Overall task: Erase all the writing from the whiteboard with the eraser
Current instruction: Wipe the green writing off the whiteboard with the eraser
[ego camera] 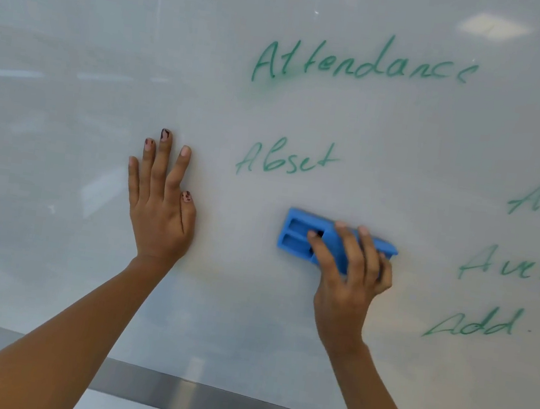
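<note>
Right hand (351, 277) is pressing the blue eraser (301, 239) flat to the whiteboard (63, 143), fingers curled over its top edge and back, thumb hidden underneath; grip is closed firmly on it. Eraser is sitting in a blank stretch of board, below the word "Abset" (284, 161) and left of the right-hand column.

Left hand (160, 203) is lying open and flat on the board, left of "Abset", holding nothing, apparently bracing.

Risks, as judged from here:
- Grip is covering only the right half of the eraser; the left end is sticking out free, so uneven pressure could be leaving streaks.
- "Attendance" (362, 65) is already showing a green smear under its first letters; light strokes are likely to spread ink rather than lift it.
- Much writing is remaining: "Add" (475, 325), other words at the right edge, a trace at the top. Words cut off by the frame could be getting missed.
- Bracing palm could be smudging nearby ink.
</note>
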